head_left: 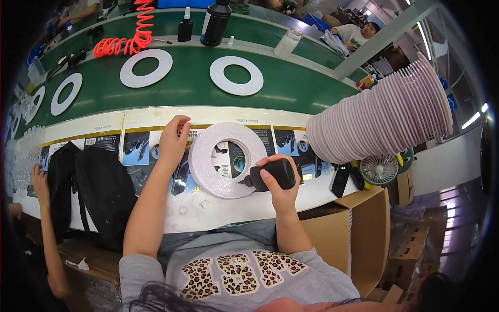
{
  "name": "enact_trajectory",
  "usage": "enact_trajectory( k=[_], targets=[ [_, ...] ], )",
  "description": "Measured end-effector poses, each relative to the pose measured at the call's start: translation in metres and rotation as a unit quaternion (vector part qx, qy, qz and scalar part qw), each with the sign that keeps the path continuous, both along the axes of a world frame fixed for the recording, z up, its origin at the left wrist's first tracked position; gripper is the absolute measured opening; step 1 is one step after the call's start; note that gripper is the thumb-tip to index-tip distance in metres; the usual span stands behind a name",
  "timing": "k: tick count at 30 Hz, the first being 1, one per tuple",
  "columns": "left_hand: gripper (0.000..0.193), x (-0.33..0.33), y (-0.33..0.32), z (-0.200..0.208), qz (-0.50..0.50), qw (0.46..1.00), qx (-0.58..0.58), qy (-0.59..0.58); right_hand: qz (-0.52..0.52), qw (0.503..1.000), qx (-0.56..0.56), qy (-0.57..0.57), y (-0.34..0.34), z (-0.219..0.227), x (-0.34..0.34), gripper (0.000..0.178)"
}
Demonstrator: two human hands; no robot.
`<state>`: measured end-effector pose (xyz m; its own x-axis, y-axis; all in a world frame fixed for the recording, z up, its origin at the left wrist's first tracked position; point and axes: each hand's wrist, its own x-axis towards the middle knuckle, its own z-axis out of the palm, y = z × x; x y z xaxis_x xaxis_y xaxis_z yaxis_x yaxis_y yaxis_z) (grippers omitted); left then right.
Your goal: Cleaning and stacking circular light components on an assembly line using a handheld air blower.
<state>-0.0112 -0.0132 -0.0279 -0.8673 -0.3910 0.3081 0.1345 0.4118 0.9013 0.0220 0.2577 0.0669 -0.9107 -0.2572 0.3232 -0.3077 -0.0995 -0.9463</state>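
Note:
My right hand (280, 182) is wrapped round a black squeeze bottle (274, 173), tilted so its narrow dark nozzle points left. The nozzle tip is at the right part of a white speckled ring (208, 179); whether it touches cannot be told. That ring appears to lie on at least one more like it, flat on the table in front of me. Just left of the ring, my left hand (175, 136) is raised with its fingers loosely bent and apart, and nothing shows in it.
A tall stack of white rings (384, 112) leans at right, by a small fan (379, 170). Single rings (237, 76) lie on the green belt (192, 86). Black bags (106, 190) rest at left, near a co-worker's hand (40, 182). A cardboard box (325, 239) stands at lower right.

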Motion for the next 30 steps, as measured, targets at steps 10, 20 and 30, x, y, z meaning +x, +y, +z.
enact_trajectory(
  k=[10,20,30],
  targets=[
    [0.017,-0.002,0.0,-0.001,0.004,1.0,0.001,-0.005,0.005,1.0,-0.005,-0.004,0.0,-0.001,-0.001,0.025],
    [0.017,-0.002,0.0,-0.002,0.005,1.0,0.007,-0.004,0.001,1.0,-0.002,-0.003,0.002,-0.005,-0.002,0.025],
    [0.017,-0.003,0.0,-0.002,0.006,1.0,-0.003,0.003,-0.077,0.992,-0.098,-0.033,0.013,0.0,-0.009,0.037]
  ],
)
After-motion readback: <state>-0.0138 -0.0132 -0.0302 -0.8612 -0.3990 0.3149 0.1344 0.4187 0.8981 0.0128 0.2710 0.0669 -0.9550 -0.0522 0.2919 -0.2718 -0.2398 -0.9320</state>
